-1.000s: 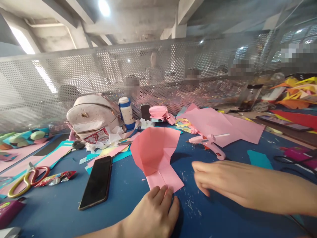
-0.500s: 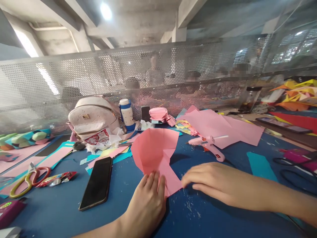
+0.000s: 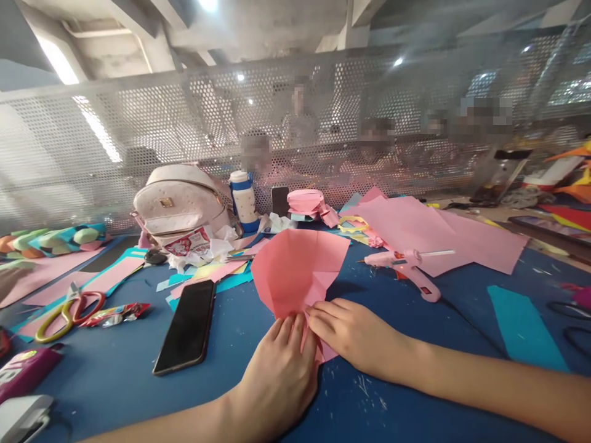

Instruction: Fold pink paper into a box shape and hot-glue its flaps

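A folded sheet of pink paper (image 3: 298, 271) stands in front of me, its upper part fanned up and curved and its lower end lying on the blue table. My left hand (image 3: 281, 366) grips the lower end, fingers curled over it and pressed together. From the right, my right hand (image 3: 348, 332) bears on the same paper with its fingertips, close beside the left fingers. The thumbs and the paper's underside are hidden.
A pink glue gun (image 3: 406, 267) lies to the right, its cord trailing forward. Left of the paper are a phone (image 3: 185, 327), scissors (image 3: 69, 314) and a wrapper (image 3: 115, 314). Behind stand a backpack (image 3: 182, 200), a bottle (image 3: 244, 200) and a perforated metal screen (image 3: 194, 117).
My right hand has moved left from beside the pink paper onto it. The left hand keeps its hold. The view has shifted slightly.
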Motion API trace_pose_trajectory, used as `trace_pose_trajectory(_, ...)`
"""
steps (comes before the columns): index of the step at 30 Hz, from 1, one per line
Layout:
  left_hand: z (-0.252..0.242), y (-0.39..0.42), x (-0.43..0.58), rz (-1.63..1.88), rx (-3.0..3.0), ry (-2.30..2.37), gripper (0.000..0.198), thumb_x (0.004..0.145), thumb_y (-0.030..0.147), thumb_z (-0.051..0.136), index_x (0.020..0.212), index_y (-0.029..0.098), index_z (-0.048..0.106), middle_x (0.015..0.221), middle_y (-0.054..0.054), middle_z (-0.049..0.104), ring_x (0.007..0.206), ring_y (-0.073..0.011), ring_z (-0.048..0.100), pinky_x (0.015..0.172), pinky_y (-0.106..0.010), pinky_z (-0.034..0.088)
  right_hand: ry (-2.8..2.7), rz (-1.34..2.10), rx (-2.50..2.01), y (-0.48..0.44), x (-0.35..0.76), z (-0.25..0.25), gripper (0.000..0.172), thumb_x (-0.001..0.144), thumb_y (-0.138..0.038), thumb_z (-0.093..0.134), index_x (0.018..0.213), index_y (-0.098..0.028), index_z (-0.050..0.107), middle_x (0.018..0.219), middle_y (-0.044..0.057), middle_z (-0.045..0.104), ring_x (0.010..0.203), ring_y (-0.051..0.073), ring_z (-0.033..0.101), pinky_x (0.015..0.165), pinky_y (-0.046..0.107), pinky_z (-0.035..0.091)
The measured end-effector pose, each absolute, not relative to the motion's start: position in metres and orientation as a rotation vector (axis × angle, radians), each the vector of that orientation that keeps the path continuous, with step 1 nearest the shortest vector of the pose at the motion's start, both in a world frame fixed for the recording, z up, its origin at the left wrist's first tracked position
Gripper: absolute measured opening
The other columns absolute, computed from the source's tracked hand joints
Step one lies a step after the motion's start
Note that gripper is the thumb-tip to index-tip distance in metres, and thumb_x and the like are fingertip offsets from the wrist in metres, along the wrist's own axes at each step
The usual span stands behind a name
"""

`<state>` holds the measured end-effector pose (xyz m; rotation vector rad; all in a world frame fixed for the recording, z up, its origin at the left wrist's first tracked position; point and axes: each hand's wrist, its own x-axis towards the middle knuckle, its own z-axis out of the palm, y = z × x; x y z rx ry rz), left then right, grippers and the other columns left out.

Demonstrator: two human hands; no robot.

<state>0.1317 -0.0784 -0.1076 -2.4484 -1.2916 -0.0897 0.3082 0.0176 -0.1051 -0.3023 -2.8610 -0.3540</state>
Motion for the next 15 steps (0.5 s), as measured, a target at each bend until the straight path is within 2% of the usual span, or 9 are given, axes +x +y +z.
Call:
trace_pose_trajectory(5,-0.113,-0.079,0.132,-0.072,-2.460,-1.339,0.044,0.092,0.022,0.038,0.130,0.004,0.051,0.133,-0.021,0.054,0.124,-0.0356,0.050,0.101,-0.046,0.046,-2.772,-0.323,-0.356,0.015,0.309,-0.111,0.033,0.088,-0.007,0.042,0.117,-0.005,0.057,0.113,0.015,0.066,0.101,0.026,0.061,0.087,0.039,0.051)
trace_pose_trajectory(9,-0.105,-0.080,0.133,-0.073,-2.439,-1.354,0.046,0.091,0.023,0.042,0.132,0.003,0.049,0.128,-0.021,0.057,0.117,-0.0343,0.056,0.097,-0.044,0.050,-2.754,-0.293,-0.406,0.014,0.310,-0.110,0.037,0.087,-0.007,0.044,0.122,-0.005,0.055,0.118,0.015,0.065,0.106,0.026,0.061,0.092,0.040,0.051)
trace_pose_trajectory(15,-0.109,-0.080,0.134,-0.084,-2.351,-1.469,0.073,0.091,0.056,0.042,0.137,-0.001,0.044,0.134,-0.026,0.053,0.123,-0.0363,0.053,0.099,-0.045,0.049,-2.771,-0.311,-0.502,0.012,0.308,-0.112,0.040,0.096,-0.022,0.042,0.130,-0.003,0.050,0.128,0.018,0.059,0.116,0.028,0.058,0.096,0.043,0.050)
